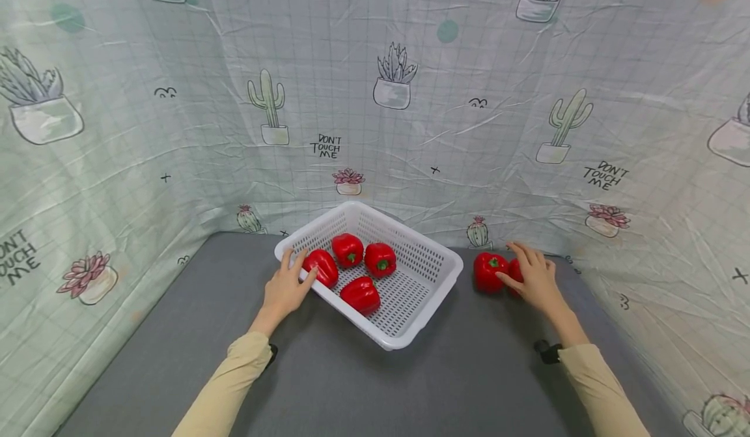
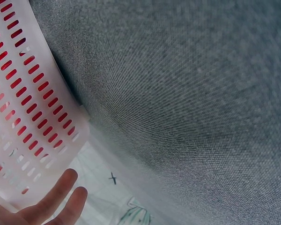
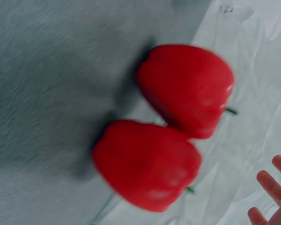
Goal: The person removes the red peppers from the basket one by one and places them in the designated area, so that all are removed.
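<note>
A white plastic basket [image 1: 410, 329] with slotted walls holds several red bell peppers [image 1: 360, 296]. My left hand [image 1: 285, 288] is at its left rim, fingers loosely extended, the thumb tip overlapping the nearest pepper [image 1: 322, 267]. In the left wrist view two fingers [image 2: 61, 194] stretch beside the basket's wall [image 2: 33, 103]. On the right, two more bell peppers sit side by side on the table, one [image 1: 487, 273] in plain sight, the other [image 1: 515, 270] partly behind my right hand [image 1: 536, 279]. That hand hovers over them, fingers spread; the right wrist view shows its fingers [image 3: 271, 185] apart from both peppers [image 3: 147, 164].
The grey table [image 1: 445, 385] runs under everything. A pale curtain [image 1: 375, 131] printed with cacti rises behind the basket and along both sides of the table. A dark band [image 1: 547, 352] sits at the right wrist.
</note>
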`<state>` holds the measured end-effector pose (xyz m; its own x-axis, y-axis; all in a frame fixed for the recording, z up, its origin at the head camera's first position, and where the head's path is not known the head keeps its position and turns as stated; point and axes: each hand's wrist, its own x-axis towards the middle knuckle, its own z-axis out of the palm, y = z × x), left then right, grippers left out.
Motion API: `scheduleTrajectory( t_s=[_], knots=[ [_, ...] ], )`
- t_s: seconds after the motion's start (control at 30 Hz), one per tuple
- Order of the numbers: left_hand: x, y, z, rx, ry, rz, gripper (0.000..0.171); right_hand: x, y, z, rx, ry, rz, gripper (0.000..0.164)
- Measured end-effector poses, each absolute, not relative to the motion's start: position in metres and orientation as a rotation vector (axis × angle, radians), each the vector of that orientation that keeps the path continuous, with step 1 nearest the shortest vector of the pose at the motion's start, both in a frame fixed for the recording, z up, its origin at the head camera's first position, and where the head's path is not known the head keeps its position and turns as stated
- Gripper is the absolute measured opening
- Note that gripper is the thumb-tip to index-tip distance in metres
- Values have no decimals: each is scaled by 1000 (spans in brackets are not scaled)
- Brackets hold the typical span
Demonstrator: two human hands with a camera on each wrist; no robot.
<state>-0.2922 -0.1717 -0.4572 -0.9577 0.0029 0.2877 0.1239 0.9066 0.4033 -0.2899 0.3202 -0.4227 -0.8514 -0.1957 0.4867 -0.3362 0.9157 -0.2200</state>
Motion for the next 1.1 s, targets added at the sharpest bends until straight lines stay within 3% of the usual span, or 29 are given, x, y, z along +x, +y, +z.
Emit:
scheduleTrajectory(
  t_s=[1.1],
  knots=[
    [-293, -171, -456, -87, -2792, -615, 59, -310, 173, -337, 825, -2471, 331, 62]
  ],
)
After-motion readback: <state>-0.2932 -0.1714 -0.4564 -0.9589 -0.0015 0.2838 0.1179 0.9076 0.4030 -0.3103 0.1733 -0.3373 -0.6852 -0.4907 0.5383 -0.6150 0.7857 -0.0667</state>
